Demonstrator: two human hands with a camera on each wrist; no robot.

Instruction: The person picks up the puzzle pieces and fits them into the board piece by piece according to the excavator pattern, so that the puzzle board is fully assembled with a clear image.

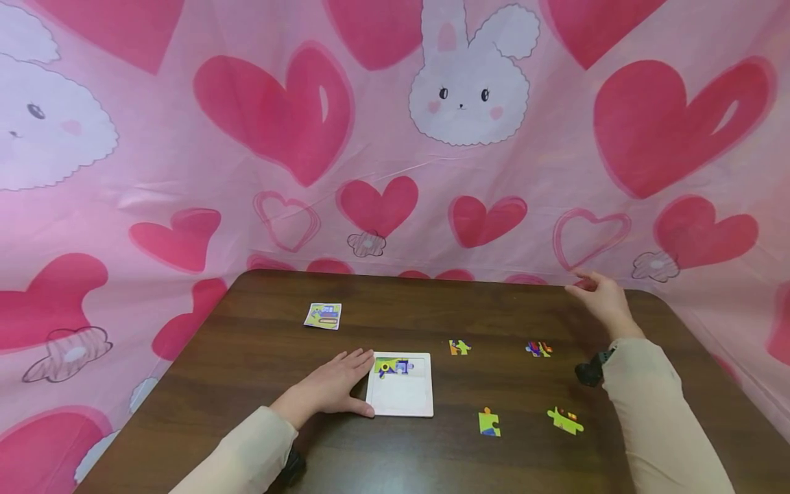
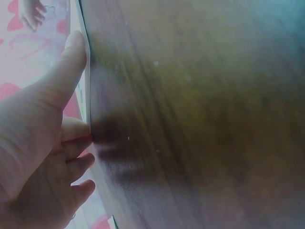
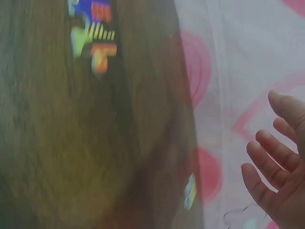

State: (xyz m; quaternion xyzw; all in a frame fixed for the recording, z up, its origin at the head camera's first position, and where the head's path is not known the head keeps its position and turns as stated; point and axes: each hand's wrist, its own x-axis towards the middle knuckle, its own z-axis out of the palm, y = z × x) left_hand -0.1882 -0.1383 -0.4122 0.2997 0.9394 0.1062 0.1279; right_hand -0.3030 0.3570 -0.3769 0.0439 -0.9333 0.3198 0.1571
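My left hand (image 1: 330, 385) lies at the left side of a white square puzzle tray (image 1: 401, 398), its fingertips at the upper left corner and its thumb by the lower left. In the left wrist view the thumb (image 2: 71, 67) and fingers touch the tray's edge. Joined jigsaw pieces (image 1: 391, 366) with a vehicle picture fill the tray's top left. My right hand (image 1: 601, 302) is raised above the far right of the table, fingers loosely bent and holding nothing. Below it lies a red, blue and yellow jigsaw piece (image 1: 539, 349), seen also in the right wrist view.
Other loose pieces lie right of the tray: an orange-green one (image 1: 459, 347), a green-blue one (image 1: 489, 422) and a green one (image 1: 564, 420). A picture card (image 1: 323, 316) sits at the back left. Pink heart-print cloth (image 1: 395, 158) hangs behind the brown table (image 1: 259, 357).
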